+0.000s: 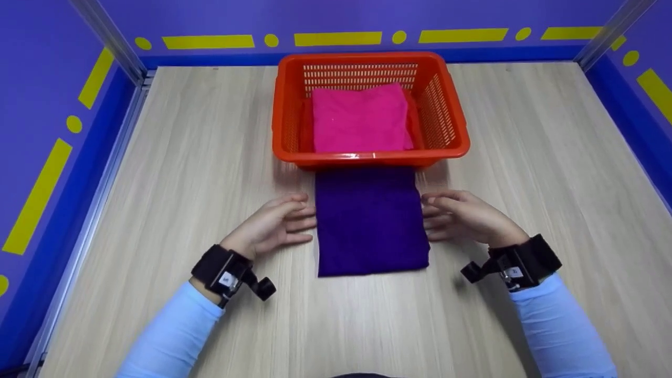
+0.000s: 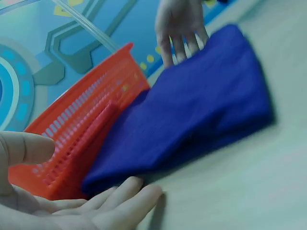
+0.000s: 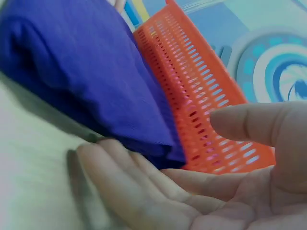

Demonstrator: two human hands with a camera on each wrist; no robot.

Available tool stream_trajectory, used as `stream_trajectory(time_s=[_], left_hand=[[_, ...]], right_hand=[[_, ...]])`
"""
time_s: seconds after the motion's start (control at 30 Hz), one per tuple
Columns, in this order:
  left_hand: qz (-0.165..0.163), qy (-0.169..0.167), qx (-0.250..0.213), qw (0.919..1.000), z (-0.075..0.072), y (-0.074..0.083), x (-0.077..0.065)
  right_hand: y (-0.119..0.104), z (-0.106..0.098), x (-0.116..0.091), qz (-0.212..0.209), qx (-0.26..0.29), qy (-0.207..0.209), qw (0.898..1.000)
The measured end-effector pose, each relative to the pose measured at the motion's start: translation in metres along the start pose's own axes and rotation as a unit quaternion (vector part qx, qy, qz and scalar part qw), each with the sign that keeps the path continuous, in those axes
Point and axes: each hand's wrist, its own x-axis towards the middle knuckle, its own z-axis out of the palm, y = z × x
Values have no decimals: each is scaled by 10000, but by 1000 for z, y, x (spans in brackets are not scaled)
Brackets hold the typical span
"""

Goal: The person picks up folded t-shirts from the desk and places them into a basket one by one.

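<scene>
A folded dark purple cloth [image 1: 371,223] lies flat on the table, its far edge up against the front of an orange-red basket [image 1: 370,157]. My left hand [image 1: 278,223] is at the cloth's left edge, palm facing in, fingers fairly straight and fingertips at the edge. Opposite it, my right hand [image 1: 464,216] is at the right edge in much the same pose. Both wrist views show the thumbs apart from the fingers and the cloth [image 2: 192,105] not pinched. Whether the fingertips reach just under the cloth [image 3: 86,72] is hard to tell.
Inside the basket lies a folded bright pink cloth [image 1: 359,121], with a red cloth [image 1: 415,123] showing beside and below it. The wood-grain table [image 1: 210,115] is bounded by blue-purple panels [image 1: 336,18] with yellow marks at the back and sides.
</scene>
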Motion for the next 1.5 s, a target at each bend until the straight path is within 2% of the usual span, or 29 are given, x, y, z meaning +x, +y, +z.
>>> stream_trajectory(time_s=[0.1,0.27,0.47,0.57,0.8,0.97,1.07,1.27,1.5], left_hand=[[-119,-76,-164,9998,4,-4,3],[-138,-252,-712,9970,11,-9,11],[-12,-342,-1011,9943,19,-13,22],[38,-386,-1127,9929,21,-15,26],[164,-467,-1353,9896,26,-19,33],[182,-351,-1347,9901,30,-21,34],[211,-404,-1267,9909,32,-21,32],[279,-546,-1133,9917,36,-19,28],[298,-406,-1127,9924,41,-18,25]], right_hand=[[6,-4,5,199,590,-253,9977],[12,-4,12,287,1125,-670,9910],[18,2,20,116,1910,-1320,9726],[21,9,25,33,2143,-1480,9655],[28,27,36,-116,2594,-1348,9562],[30,36,40,-15,2650,-1080,9582],[30,39,41,24,2734,-988,9568],[32,39,42,126,2943,-951,9509],[33,41,39,-19,3084,-1140,9444]])
